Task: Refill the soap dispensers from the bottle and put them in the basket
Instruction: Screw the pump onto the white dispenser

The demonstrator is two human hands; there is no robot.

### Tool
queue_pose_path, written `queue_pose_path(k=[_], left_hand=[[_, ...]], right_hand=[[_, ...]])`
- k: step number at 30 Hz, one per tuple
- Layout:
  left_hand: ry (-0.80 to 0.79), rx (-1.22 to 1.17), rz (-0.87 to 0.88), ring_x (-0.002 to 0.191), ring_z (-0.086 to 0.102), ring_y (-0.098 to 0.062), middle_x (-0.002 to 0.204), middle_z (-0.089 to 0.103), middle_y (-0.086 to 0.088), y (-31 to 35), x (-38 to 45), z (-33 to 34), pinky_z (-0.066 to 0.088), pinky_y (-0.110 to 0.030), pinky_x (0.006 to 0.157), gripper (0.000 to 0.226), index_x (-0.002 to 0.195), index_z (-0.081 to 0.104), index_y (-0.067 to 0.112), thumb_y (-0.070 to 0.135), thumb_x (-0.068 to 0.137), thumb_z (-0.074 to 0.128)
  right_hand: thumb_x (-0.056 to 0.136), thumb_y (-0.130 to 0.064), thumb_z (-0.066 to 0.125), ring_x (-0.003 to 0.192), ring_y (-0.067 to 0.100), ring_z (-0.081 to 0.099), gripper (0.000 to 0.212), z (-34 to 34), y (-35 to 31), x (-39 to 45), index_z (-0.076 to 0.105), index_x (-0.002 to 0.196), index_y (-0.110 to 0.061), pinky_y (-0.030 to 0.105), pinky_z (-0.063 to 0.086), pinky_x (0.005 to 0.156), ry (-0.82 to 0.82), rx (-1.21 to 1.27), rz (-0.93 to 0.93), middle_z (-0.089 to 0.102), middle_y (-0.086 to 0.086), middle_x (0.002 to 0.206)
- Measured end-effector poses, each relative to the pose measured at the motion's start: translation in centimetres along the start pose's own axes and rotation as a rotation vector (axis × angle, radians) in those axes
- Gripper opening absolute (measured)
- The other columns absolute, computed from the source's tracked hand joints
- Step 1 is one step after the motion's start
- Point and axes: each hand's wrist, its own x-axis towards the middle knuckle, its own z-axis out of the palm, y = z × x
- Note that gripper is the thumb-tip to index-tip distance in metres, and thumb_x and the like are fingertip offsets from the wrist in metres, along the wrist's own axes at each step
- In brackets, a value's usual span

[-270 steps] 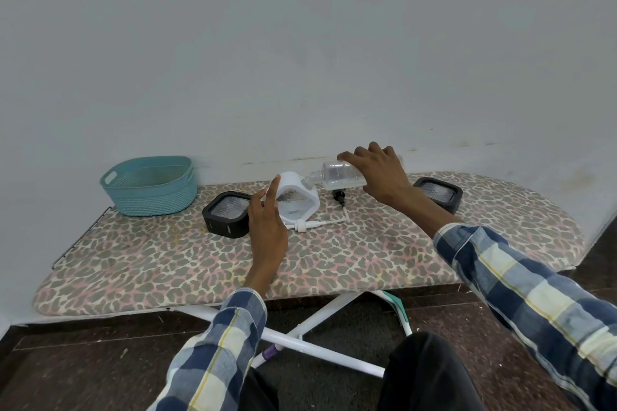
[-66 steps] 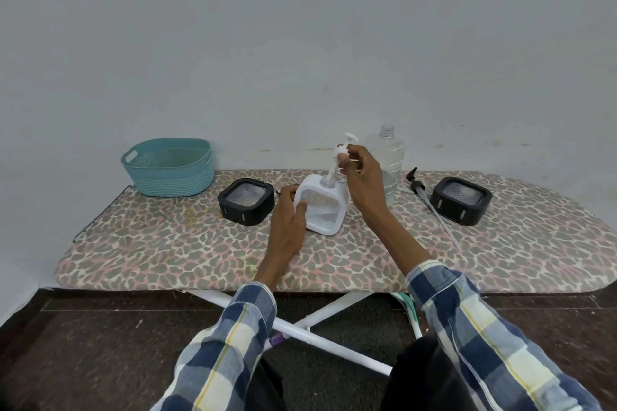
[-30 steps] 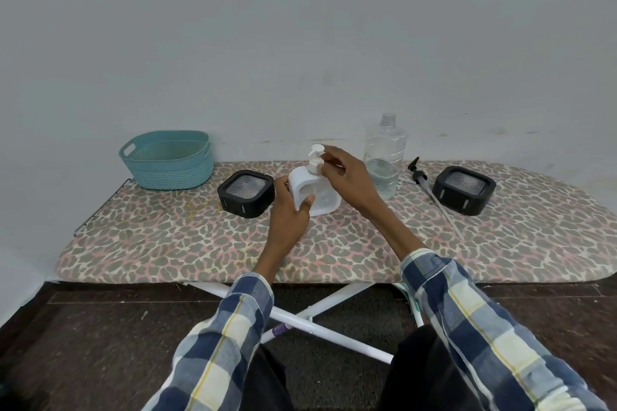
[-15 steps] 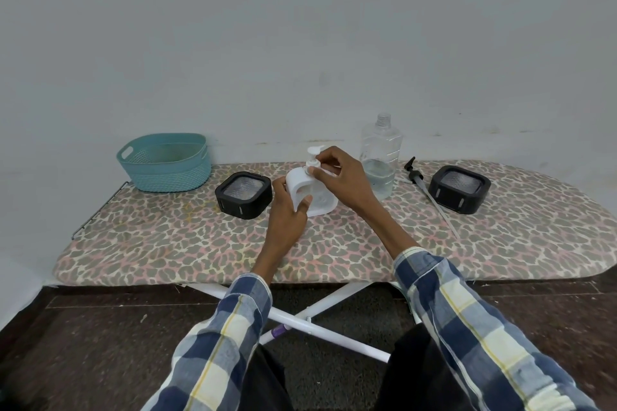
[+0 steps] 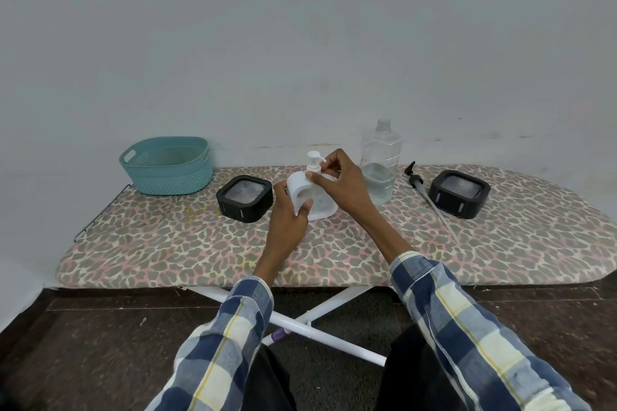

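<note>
Head view: my left hand [image 5: 287, 213] grips the white soap dispenser [image 5: 312, 198], my right hand [image 5: 337, 182] pinching its pump [image 5: 314, 160]. I should twist it snug and keep the body upright.

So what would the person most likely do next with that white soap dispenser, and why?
Probably finish twisting the pump tight, then carry the white dispenser to the basket. The right hand pinches the pump's collar while the left hand grips the body, so the pump looks seated but perhaps not yet tight. The basket looks empty.
</note>
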Motion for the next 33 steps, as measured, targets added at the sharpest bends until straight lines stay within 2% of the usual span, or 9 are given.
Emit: queue_pose_path(k=[7,10,12,17,19,22,27,31,33], left_hand=[[-0.015,0.008,0.015,0.119,0.061,-0.022,0.141,0.055,-0.007,-0.1,0.0,0.0,0.049,-0.033,0.09,0.051,0.143,0.029,0.015,0.027,0.106,0.062],[-0.014,0.006,0.024,0.118,0.061,-0.021,0.14,0.054,-0.006,0.0,-0.1,0.0,0.048,-0.022,0.083,0.051,0.144,0.03,0.014,0.028,0.107,0.061],[-0.015,0.012,0.035,0.117,0.061,-0.019,0.14,0.054,-0.005,0.0,-0.1,-0.1,0.046,-0.018,0.081,0.051,0.144,0.03,0.014,0.03,0.107,0.061],[-0.009,0.02,0.008,0.114,0.058,-0.015,0.138,0.053,-0.002,0.0,-0.1,-0.1,0.042,-0.008,0.078,0.051,0.145,0.03,0.013,0.026,0.107,0.061],[-0.011,0.023,0.03,0.115,0.06,-0.019,0.138,0.054,-0.005,-0.1,0.0,0.0,0.046,-0.016,0.08,0.051,0.145,0.029,0.011,0.026,0.107,0.061],[-0.009,0.035,0.032,0.117,0.059,-0.02,0.141,0.054,-0.007,-0.2,0.2,0.1,0.048,-0.03,0.089,0.052,0.145,0.03,0.011,0.028,0.107,0.062],[-0.011,0.024,0.041,0.118,0.061,-0.019,0.14,0.054,-0.004,-0.3,0.1,0.2,0.047,-0.018,0.083,0.049,0.143,0.03,0.013,0.027,0.108,0.061],[-0.014,0.008,0.049,0.121,0.062,-0.024,0.142,0.055,-0.008,-0.7,0.2,0.2,0.053,-0.035,0.092,0.049,0.144,0.029,0.013,0.028,0.109,0.059],[-0.017,0.008,0.05,0.121,0.061,-0.022,0.142,0.054,-0.006,-0.7,0.2,0.2,0.054,-0.036,0.094,0.049,0.144,0.029,0.015,0.03,0.109,0.059]], right_hand=[[0.088,-0.038,0.068,0.109,0.011,0.068,0.041,0.4,0.2,-0.3,0.071,0.125,-0.021,0.043,0.056,0.101,-0.073,-0.026,-0.048,0.064,-0.003,0.113],[0.089,-0.03,0.076,0.106,0.011,0.068,0.024,0.3,0.3,-0.1,0.067,0.11,-0.021,0.039,0.057,0.098,-0.059,-0.02,-0.031,0.066,-0.001,0.112],[0.087,-0.029,0.08,0.102,0.011,0.068,0.026,0.5,0.5,0.0,0.062,0.103,-0.019,0.036,0.058,0.092,-0.012,-0.013,-0.036,0.068,-0.001,0.108],[0.092,-0.025,0.077,0.105,0.013,0.066,0.031,1.0,0.7,0.2,0.063,0.116,-0.013,0.026,0.052,0.091,-0.043,-0.027,-0.071,0.064,0.002,0.114],[0.094,-0.026,0.074,0.107,0.014,0.065,0.032,0.7,1.0,0.4,0.066,0.123,-0.015,0.03,0.053,0.096,-0.074,-0.018,-0.075,0.062,0.001,0.116],[0.093,-0.027,0.076,0.104,0.015,0.066,0.024,0.4,1.2,0.4,0.068,0.114,-0.017,0.031,0.054,0.096,-0.068,0.004,-0.057,0.063,-0.001,0.112],[0.087,-0.027,0.082,0.092,0.014,0.065,0.029,1.4,0.9,0.3,0.059,0.1,-0.014,0.018,0.048,0.079,0.063,0.001,-0.062,0.065,0.0,0.098],[0.094,-0.025,0.076,0.101,0.019,0.062,0.026,1.7,1.4,0.5,0.066,0.115,-0.013,0.024,0.049,0.09,-0.013,-0.03,-0.109,0.058,0.005,0.11],[0.098,-0.025,0.072,0.104,0.016,0.062,0.026,1.1,1.7,0.5,0.069,0.122,-0.014,0.025,0.049,0.094,-0.066,-0.006,-0.093,0.057,0.005,0.113]])
